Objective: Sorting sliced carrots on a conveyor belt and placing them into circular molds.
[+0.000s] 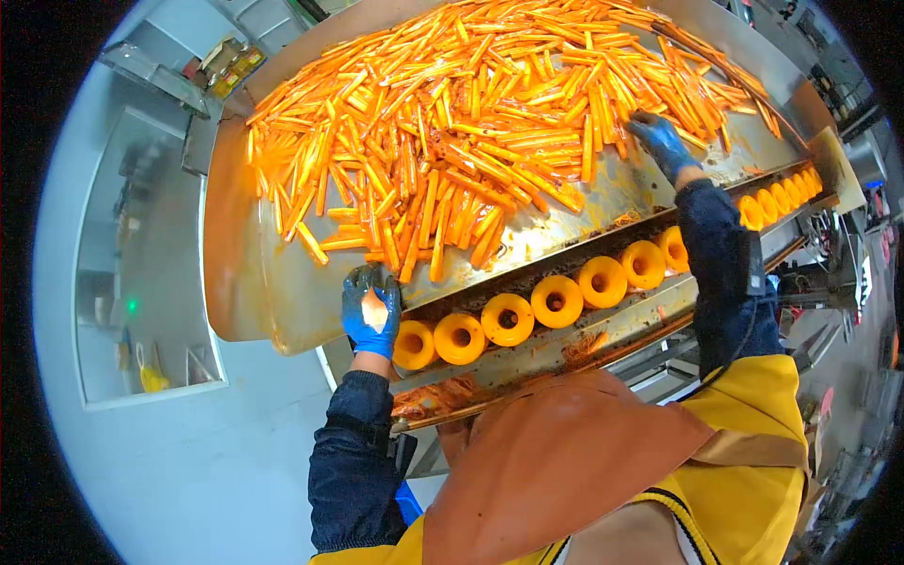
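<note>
A large heap of orange, sauce-coated food sticks [452, 141] lies in a wide metal tray [600, 205] before me. My left hand [371, 311], in a stained blue glove, is at the tray's front edge, its fingertips by the nearest sticks. A pale patch shows on the back of that glove. Farther right, my right hand [662, 145], also gloved in blue, reaches over the tray floor with its fingertips against the heap's edge. Whether either hand grips a stick is hidden. Below the tray's edge runs a row of yellow funnel-like cups [508, 319], several of them behind my right forearm.
A sauce-smeared metal ledge [565, 353] runs along the cups, close to my brown apron [558, 466]. On the left stands a pale wall with a window [152, 268]. Small yellow packages [236, 70] sit beyond the tray's far left corner. Machinery [833, 240] stands at right.
</note>
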Motion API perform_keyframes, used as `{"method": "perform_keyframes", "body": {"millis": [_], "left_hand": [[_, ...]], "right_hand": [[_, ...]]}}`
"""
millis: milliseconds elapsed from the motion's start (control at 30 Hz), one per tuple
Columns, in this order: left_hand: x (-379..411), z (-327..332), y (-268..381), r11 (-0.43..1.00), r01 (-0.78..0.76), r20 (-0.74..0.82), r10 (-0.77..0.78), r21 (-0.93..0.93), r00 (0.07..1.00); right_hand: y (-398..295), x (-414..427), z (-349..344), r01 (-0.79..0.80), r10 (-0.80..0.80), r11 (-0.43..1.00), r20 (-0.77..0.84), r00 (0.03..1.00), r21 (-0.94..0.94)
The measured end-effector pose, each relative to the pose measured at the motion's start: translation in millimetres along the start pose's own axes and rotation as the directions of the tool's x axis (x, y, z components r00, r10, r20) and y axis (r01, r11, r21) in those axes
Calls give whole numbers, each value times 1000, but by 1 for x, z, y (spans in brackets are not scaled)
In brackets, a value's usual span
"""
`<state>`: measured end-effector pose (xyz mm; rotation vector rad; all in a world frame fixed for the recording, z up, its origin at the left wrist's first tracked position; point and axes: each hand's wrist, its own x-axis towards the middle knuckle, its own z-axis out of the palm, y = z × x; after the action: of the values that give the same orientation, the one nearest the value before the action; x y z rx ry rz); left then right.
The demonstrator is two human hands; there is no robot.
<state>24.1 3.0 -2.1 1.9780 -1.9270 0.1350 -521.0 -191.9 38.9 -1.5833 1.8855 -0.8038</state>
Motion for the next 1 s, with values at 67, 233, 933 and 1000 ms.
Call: {"method": "perform_keyframes", "body": {"millis": [67,233,933,1000], "left_hand": [[-1,-3,-2,1000,-1,4,1,15,1000],[3,-5,5,1000,9,-3,-9,-17,1000],[1,-12,9,1000,13,-14,-13,9,1000],[3,-10,9,999,-42,-46,43,26,998]], "right_hand": [[-49,14,26,-24,30,974,24,999,-223],[-69,40,71,37,-9,872,60,998,-488],[-101,-259,155,-144,-153,693,340,928,706],[-93,-267,170,158,-301,853,222,927,497]]}}
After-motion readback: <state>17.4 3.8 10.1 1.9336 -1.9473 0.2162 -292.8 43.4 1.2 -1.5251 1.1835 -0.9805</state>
